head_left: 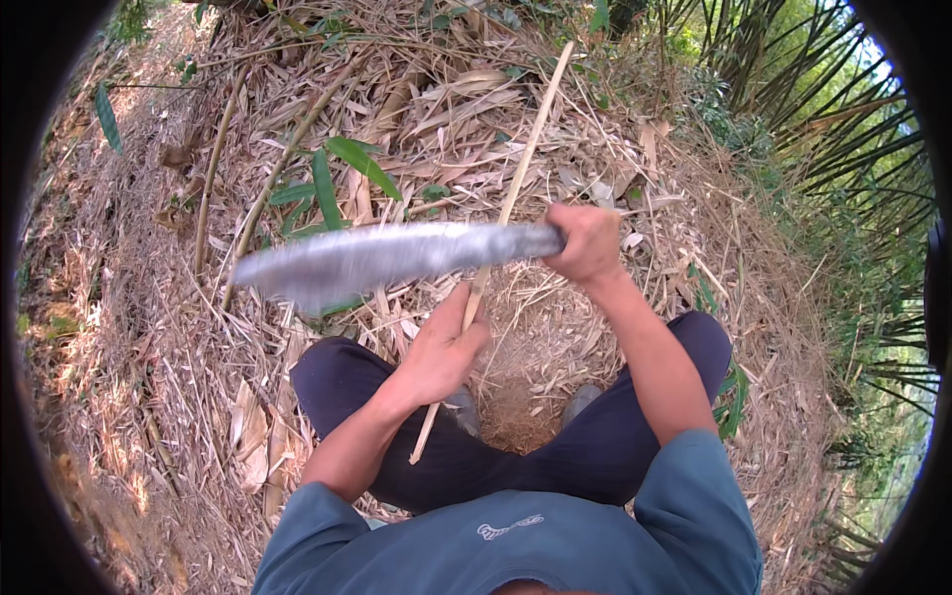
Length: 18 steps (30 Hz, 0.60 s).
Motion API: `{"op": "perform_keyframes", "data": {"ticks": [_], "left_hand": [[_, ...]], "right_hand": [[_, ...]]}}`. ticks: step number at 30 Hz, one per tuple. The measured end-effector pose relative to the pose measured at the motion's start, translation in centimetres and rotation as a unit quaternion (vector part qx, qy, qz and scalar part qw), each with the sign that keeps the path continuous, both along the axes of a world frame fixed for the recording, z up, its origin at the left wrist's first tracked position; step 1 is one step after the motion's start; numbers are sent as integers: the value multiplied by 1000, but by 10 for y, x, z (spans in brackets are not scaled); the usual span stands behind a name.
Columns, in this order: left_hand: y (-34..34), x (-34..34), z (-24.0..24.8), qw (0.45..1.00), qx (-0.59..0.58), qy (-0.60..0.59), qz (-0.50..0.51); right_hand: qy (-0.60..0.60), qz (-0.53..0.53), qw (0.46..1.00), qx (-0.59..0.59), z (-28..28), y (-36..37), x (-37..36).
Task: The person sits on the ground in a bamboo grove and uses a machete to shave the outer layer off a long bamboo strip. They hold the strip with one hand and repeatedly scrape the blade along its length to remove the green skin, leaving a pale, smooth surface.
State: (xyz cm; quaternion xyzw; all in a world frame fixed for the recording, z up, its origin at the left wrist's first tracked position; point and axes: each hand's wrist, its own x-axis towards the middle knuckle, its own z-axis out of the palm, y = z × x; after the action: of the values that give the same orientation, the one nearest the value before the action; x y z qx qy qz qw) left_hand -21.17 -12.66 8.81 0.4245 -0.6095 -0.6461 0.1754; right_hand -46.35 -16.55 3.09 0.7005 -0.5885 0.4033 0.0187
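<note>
Blue-grey shirt (555,540) and dark trousers (555,456) fill the near edge, the person squatting on dry bamboo litter (149,397). Just beyond the knees, the left hand (441,352) is wrapped around a thin pale bamboo stick (521,169) that slants away to the far right. Farther off, the right hand (587,241) is clenched on the handle of a long machete (387,256); its blurred blade points left, crossing over the stick. Green bamboo stems (843,129) stand at the right

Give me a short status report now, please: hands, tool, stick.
Left hand grips thin bamboo stick. Right hand holds big blade across it, blurred. Dry leaves all around.
</note>
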Motion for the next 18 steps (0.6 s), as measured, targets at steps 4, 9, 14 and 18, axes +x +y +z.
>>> {"op": "perform_keyframes", "data": {"ticks": [4, 9, 14, 18], "left_hand": [[4, 1, 11, 999, 39, -30, 15], [14, 6, 6, 997, 58, 43, -3], [17, 0, 1, 999, 39, -12, -36], [21, 8, 6, 995, 18, -89, -38]], "right_hand": [[0, -116, 990, 80, -19, -18, -38], [-43, -39, 998, -17, -3, -7, -8], [-17, -207, 974, 86, -22, -22, -62], [-17, -156, 986, 60, -15, -20, -44]]}}
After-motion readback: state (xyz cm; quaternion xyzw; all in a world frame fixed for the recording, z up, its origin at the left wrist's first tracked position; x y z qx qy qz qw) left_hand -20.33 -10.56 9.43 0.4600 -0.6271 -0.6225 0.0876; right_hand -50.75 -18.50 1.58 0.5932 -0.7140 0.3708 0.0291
